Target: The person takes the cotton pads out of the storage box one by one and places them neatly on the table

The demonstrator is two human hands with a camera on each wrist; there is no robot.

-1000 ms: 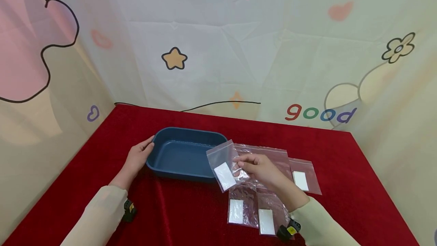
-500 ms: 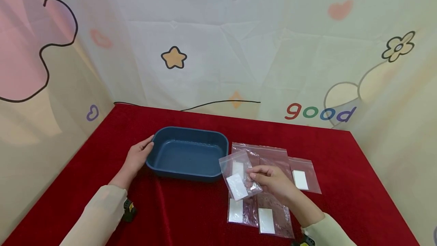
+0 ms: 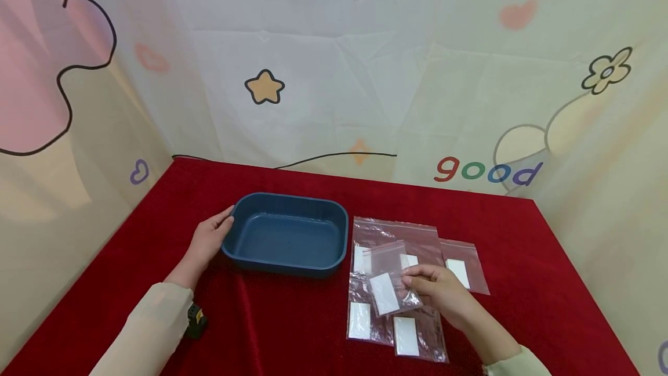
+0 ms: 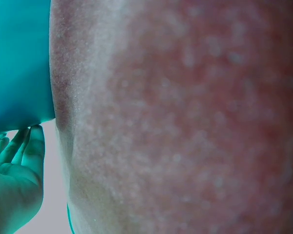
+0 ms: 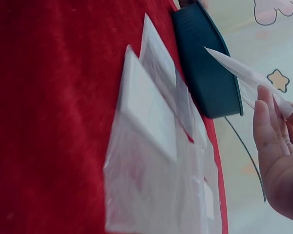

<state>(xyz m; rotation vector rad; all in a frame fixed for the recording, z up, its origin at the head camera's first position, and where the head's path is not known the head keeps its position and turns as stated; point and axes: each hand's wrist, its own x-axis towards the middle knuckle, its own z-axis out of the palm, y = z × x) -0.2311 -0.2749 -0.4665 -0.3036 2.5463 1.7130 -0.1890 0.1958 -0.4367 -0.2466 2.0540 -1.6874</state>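
Observation:
My right hand pinches a small clear zip-lock bag by its side edge, with a white card-like rectangle in it. The bag hangs tilted above several similar bags, and the right wrist view shows it raised off the cloth. Below it lie two bags side by side in front, their white rectangles at the near ends. On the left, my left hand touches the end wall of a dark blue rectangular basin. Its fingers lie fairly straight against the outside. No contents show in the basin.
Another bag with a white rectangle lies at the right of the group. Red cloth covers the table. Behind stands a pale printed curtain, close along the table's back edge.
My right hand has moved right and toward me with the pinched bag, away from the basin's right end to over the other bags. The left hand and basin have stayed put.

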